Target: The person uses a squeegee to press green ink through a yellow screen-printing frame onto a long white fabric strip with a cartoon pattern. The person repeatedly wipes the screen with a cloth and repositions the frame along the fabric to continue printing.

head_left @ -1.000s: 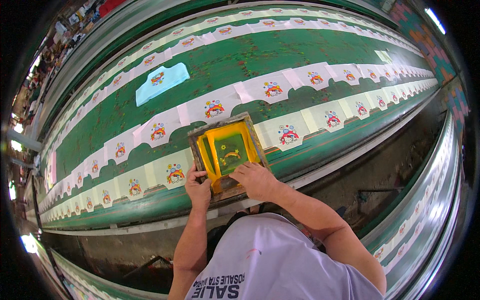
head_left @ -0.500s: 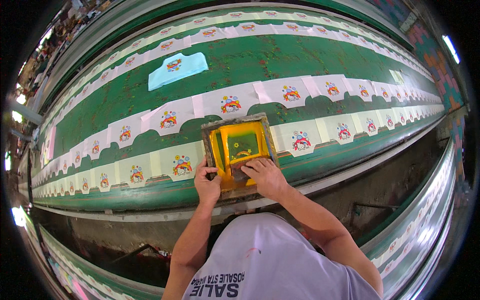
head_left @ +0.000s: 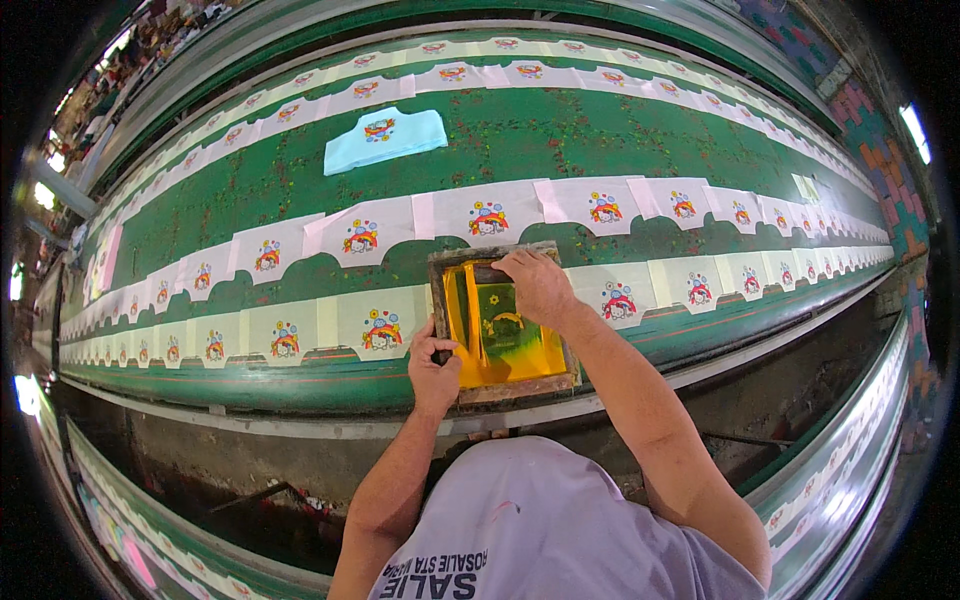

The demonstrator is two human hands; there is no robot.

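Note:
A wooden-framed printing screen (head_left: 520,388) lies on a pale cloth piece in the table's nearest row. Thick yellow ink (head_left: 470,372) coats its mesh around a darker window, where a cartoon design shows through. Fingers of my left hand (head_left: 434,376) are closed on the frame's left bar, close to the near corner. Inside the far end of the frame, my right hand (head_left: 538,292) grips a squeegee (head_left: 486,272), mostly hidden under the fingers. Printed pale pieces (head_left: 350,345) flank the screen on both sides.
The long green table (head_left: 560,125) carries several rows of printed cloth pieces. A light-blue printed piece (head_left: 385,155) lies beyond the screen. A metal rail (head_left: 330,430) runs along the near edge. Another table with prints (head_left: 830,490) stands at the lower right.
My right hand has moved the squeegee from the near end of the screen to its far end. My left hand stays on the frame's left side. The view has shifted slightly.

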